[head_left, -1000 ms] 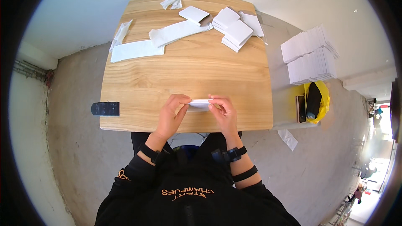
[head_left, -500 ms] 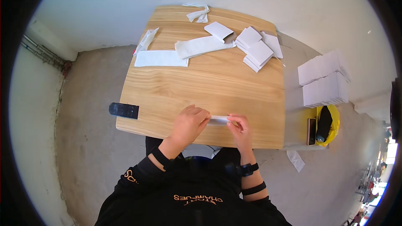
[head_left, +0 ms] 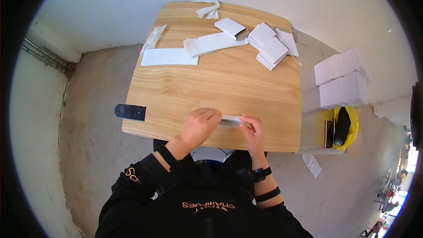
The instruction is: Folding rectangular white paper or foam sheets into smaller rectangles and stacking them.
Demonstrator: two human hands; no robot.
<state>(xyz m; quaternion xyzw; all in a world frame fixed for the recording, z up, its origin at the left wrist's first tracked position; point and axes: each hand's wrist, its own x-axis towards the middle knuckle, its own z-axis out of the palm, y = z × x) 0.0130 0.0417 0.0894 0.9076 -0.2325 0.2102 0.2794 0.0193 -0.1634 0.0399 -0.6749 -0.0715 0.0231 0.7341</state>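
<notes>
Over the near edge of the wooden table (head_left: 176, 92), a thin white card box (head_left: 231, 118) is held level between my two hands, its narrow side toward me. My left hand (head_left: 199, 126) is closed on its left end, with the back of the hand up. At the right end, my right hand (head_left: 252, 133) pinches it between thumb and fingertips. A dark slit shows along the box's near side; its ends are hidden by my fingers.
Flat white boxes (head_left: 272, 49) are piled at the far right, beside an open white box (head_left: 230, 27). White packets (head_left: 170, 57) lie far left. A black device (head_left: 130, 112) overhangs the left edge. Right of the table are white stacks (head_left: 343, 89), a phone (head_left: 328, 134) and a yellow bag (head_left: 351, 127).
The card box has tilted slightly, so its near side shows as a darker slit. Both hands keep their hold. The whole table sits a little higher in the picture.
</notes>
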